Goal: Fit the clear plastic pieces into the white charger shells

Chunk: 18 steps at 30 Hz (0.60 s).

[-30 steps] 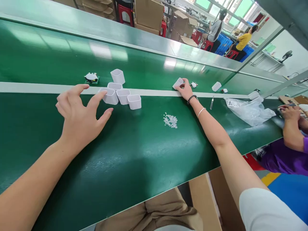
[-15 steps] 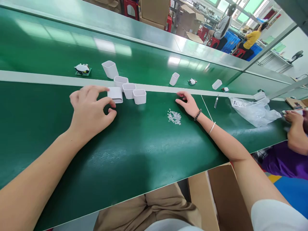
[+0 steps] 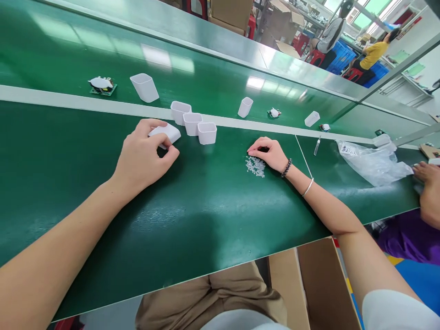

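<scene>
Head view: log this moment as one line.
left hand: holds tilted white cup; right hand: fingertips at translucent bits; three upright cups: nearby

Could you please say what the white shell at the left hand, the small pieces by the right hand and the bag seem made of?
White shell: probably plastic, smooth, satin, by its even colour and rounded edges.
Small pieces: pale, translucent-looking, perhaps plastic, but too tiny to be sure.
Bag: most likely thin plastic film, glossy, by its creases and see-through look.

Bright windows [image 3: 374, 10] upper right; red stools [image 3: 316, 57]; blue crates [image 3: 340, 57]; blue floor [image 3: 423, 283].
</scene>
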Available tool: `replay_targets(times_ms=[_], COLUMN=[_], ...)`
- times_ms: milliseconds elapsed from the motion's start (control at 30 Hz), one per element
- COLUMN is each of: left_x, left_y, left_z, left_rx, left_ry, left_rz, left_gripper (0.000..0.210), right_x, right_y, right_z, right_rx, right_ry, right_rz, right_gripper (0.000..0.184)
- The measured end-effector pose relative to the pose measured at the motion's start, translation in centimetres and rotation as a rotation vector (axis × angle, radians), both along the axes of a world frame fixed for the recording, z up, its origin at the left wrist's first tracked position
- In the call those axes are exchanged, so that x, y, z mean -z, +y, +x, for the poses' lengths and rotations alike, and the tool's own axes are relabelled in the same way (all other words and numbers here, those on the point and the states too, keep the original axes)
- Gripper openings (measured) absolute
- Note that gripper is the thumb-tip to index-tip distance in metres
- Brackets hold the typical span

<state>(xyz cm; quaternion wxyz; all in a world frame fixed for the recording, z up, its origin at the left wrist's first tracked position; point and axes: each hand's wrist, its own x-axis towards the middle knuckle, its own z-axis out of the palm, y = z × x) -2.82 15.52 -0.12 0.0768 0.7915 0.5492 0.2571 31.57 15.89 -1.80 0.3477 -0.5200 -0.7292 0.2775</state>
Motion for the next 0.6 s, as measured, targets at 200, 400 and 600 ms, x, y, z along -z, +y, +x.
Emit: replay_targets(times_ms=[200, 400, 600], left_x=[0.2, -0.9, -2.1], left_y=[0.2, -0.9, -3.8], left_z=[-0.3, 0.1, 2.4], left_rx=[-0.139, -0.062, 0.328], left_ry=[-0.050, -0.146, -0.948], left_rz=[-0.052, -0.281, -1.070], left_gripper=[0.044, 0.043, 0.041], right_x=[-0.5, -0.6, -2.5], right_y=[-0.5, -0.6, -3.0], right_z=[-0.5, -0.5, -3.0], right_rx=[0.012, 0.009, 0.033], right_ry=[-0.093, -0.270, -0.115], right_rz=[-0.007, 0.021, 0.218], right_gripper=[0.011, 0.009, 0.010])
